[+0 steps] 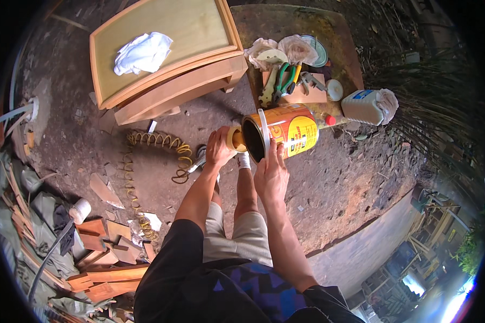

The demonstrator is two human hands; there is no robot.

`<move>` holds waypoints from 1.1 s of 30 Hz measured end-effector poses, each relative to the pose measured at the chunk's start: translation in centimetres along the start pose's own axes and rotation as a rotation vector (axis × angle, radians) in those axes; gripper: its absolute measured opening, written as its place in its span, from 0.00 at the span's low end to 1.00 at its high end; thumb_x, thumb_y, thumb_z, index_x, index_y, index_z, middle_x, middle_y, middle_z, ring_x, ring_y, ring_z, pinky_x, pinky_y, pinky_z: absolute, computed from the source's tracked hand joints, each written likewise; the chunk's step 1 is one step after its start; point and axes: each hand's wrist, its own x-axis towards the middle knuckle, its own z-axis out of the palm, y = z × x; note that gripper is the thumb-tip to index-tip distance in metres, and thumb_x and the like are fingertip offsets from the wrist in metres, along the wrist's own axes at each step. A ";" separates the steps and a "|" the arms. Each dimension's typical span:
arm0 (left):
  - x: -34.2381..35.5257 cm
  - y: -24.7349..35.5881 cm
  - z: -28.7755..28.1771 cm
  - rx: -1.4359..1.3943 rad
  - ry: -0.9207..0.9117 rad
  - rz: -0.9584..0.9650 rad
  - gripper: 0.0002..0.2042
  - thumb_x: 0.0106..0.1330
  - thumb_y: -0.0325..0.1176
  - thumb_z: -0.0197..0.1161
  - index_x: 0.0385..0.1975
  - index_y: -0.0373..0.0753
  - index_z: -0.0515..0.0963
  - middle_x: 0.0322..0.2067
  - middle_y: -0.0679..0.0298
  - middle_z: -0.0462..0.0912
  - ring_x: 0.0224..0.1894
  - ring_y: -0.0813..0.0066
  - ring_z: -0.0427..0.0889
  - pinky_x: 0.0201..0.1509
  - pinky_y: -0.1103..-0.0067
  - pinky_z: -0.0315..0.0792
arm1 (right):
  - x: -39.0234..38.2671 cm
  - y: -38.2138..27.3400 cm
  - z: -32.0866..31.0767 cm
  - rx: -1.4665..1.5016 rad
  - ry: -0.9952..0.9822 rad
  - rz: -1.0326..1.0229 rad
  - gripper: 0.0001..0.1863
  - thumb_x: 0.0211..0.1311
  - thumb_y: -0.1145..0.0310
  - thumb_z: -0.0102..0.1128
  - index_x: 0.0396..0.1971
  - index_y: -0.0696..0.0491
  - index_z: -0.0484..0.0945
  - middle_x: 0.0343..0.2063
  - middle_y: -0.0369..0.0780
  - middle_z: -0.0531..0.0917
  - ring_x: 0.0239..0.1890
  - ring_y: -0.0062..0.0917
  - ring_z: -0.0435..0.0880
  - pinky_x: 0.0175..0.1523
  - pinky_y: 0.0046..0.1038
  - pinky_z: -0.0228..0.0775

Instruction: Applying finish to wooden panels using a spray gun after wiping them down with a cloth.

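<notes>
My left hand (219, 146) is closed around a small yellowish cup (235, 140). A large orange and yellow metal can (295, 128) lies tipped on its side in the air, its dark open mouth toward the cup. My right hand (272, 173) grips this can near its rim from below. The cup is right at the can's lip; whether liquid runs between them, I cannot tell. A white handle or strip (264, 126) crosses the can near its mouth.
Ahead on the left stands a wooden cabinet piece (188, 32) with a white cloth (143, 53) on it. Pliers (284, 81) and other tools lie on a board at the right, near a white jug (362, 106). A coiled hose (161, 141) and wood scraps (110, 242) litter the ground.
</notes>
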 end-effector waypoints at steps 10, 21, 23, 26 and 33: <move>1.6 2.6 -1.5 -0.008 -0.053 -0.034 0.32 0.42 0.41 0.81 0.46 0.40 0.71 0.41 0.56 0.80 0.44 0.48 0.80 0.52 0.59 0.74 | 1.1 1.3 -4.2 0.112 0.011 0.105 0.29 0.62 0.73 0.53 0.65 0.58 0.69 0.59 0.65 0.71 0.55 0.53 0.80 0.54 0.40 0.78; 6.4 9.1 -4.4 0.009 -0.154 -0.012 0.36 0.41 0.43 0.81 0.52 0.39 0.71 0.47 0.57 0.77 0.49 0.53 0.79 0.58 0.62 0.72 | 7.5 7.9 -13.4 0.319 -0.103 0.382 0.26 0.61 0.73 0.50 0.61 0.55 0.75 0.36 0.59 0.84 0.39 0.44 0.89 0.43 0.38 0.79; 8.2 11.9 -4.8 -0.035 -0.184 -0.034 0.38 0.40 0.42 0.82 0.53 0.39 0.71 0.46 0.55 0.79 0.48 0.50 0.80 0.56 0.62 0.73 | 9.6 11.0 -15.0 0.252 -0.039 0.342 0.25 0.63 0.72 0.49 0.60 0.56 0.75 0.28 0.54 0.86 0.30 0.37 0.90 0.38 0.35 0.79; 8.9 14.1 -4.9 -0.098 -0.091 -0.047 0.41 0.39 0.41 0.84 0.55 0.38 0.69 0.47 0.53 0.80 0.49 0.49 0.80 0.55 0.62 0.75 | 13.8 13.7 -18.4 0.494 -0.125 0.327 0.24 0.64 0.71 0.49 0.60 0.55 0.76 0.24 0.48 0.85 0.23 0.27 0.87 0.32 0.31 0.77; 8.7 16.6 -5.3 -0.177 0.033 -0.141 0.46 0.41 0.42 0.85 0.61 0.36 0.66 0.53 0.52 0.77 0.55 0.53 0.78 0.61 0.66 0.72 | 24.1 19.5 -27.3 0.950 -0.297 0.550 0.19 0.65 0.71 0.55 0.55 0.61 0.78 0.32 0.40 0.86 0.20 0.19 0.82 0.27 0.23 0.77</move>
